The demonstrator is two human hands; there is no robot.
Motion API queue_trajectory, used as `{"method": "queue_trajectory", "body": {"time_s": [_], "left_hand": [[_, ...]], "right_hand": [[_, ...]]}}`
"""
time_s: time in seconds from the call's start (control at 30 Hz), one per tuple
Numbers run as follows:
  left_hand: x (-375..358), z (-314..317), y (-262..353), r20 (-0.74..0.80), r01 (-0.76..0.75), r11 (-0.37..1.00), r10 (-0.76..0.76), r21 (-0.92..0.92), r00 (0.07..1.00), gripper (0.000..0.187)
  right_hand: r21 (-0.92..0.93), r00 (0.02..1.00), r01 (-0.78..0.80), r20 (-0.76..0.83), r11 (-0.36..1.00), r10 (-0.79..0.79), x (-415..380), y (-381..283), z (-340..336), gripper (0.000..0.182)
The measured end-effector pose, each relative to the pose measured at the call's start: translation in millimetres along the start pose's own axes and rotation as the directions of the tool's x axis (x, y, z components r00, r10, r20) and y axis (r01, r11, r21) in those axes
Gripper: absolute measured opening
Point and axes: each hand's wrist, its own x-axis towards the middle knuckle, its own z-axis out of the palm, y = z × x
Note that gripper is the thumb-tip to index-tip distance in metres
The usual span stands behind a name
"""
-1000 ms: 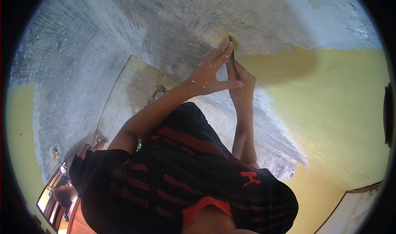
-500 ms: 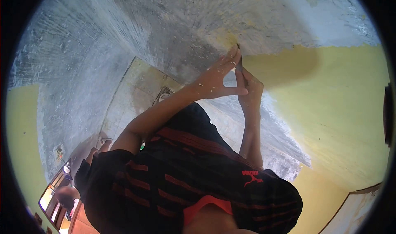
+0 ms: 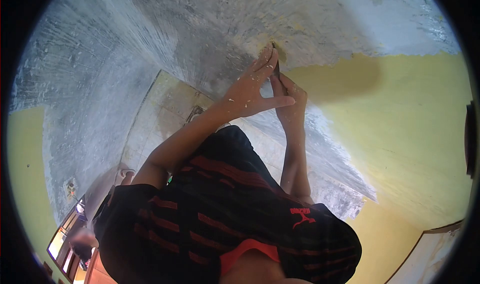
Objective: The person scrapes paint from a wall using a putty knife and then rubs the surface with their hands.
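Observation:
My right hand [image 3: 292, 95] is wrapped round the lower end of a thin dark scraper-like tool [image 3: 277, 70], whose tip meets the grey wall [image 3: 200, 29] at a small yellow patch. My left hand [image 3: 252, 86] lies against the upper part of the tool, its fingers stretched and its thumb extended toward my right hand. Pale flecks dot the back of my left hand. The tool's handle is mostly hidden in my right hand.
Yellow-green paint [image 3: 400, 119] covers the wall to the right, with a ragged edge against the grey. Pale tiles [image 3: 170, 101] show below the grey surface. Another person [image 3: 84, 241] is at the lower left near an opening. A brown frame [image 3: 470, 139] stands at the far right.
Both hands and the tool have shifted left and slightly up in view. The tool's tip is farther left along the yellow patch. The person at lower left shows more dark clothing.

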Motion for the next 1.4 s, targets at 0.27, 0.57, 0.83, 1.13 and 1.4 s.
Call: {"method": "queue_trajectory", "body": {"time_s": [0.27,0.57,0.83,1.13,1.4], "left_hand": [[0.1,2.2,4.5,0.082,0.06,0.991,-0.05,-0.118,0.995,0.123],[0.5,3.5,-5.1,0.008,0.011,0.997,-0.011,-0.072,1.0,0.121],[0.9,-3.9,1.8,0.041,0.051,0.997,-0.048,-0.061,0.998,0.119],[-0.2,-5.1,-1.9,0.038,0.063,0.994,-0.06,-0.086,0.997,0.119],[-0.7,-9.8,-5.7,0.021,0.022,1.0,-0.022,-0.003,1.0,0.119]], "right_hand": [[0.11,0.996,-0.09,-0.015,0.99,0.092,-3.6,8.0,-8.2,0.011],[0.054,1.0,-0.008,-0.014,0.999,0.009,2.0,2.8,-9.4,0.013],[0.034,0.999,0.048,-0.013,0.998,-0.048,-0.1,11.3,-12.6,0.016],[0.147,0.998,0.009,-0.07,0.989,0.001,-3.9,7.2,0.8,0.015],[0.08,0.998,0.0,-0.064,0.997,0.005,-0.5,8.5,7.2,0.018]]}}
